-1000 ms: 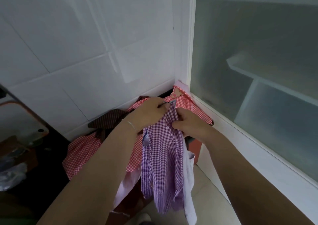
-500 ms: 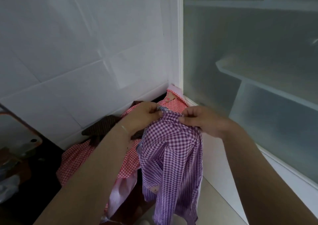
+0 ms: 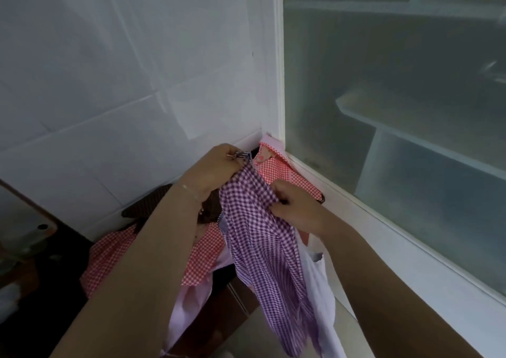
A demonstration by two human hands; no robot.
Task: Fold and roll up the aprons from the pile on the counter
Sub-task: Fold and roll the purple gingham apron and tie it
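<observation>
A purple-and-white checked apron (image 3: 262,237) hangs down in front of the counter, held up by both hands. My left hand (image 3: 216,170) grips its top corner and strap high up near the wall. My right hand (image 3: 294,205) pinches the apron's edge lower and to the right. Behind the hands lies a pile of aprons (image 3: 109,256) in red-and-white check, with a dark brown piece on top and pale pink fabric hanging over the edge.
The pile sits on a dark counter (image 3: 49,289) in a corner, against a white tiled wall (image 3: 123,83). A frosted glass cabinet door (image 3: 397,111) stands to the right. A wooden board (image 3: 30,220) leans at the left. Pale floor shows below.
My left hand has risen with the apron's top corner. My right hand has slid down along the edge, so the fabric hangs at a slant between them.
</observation>
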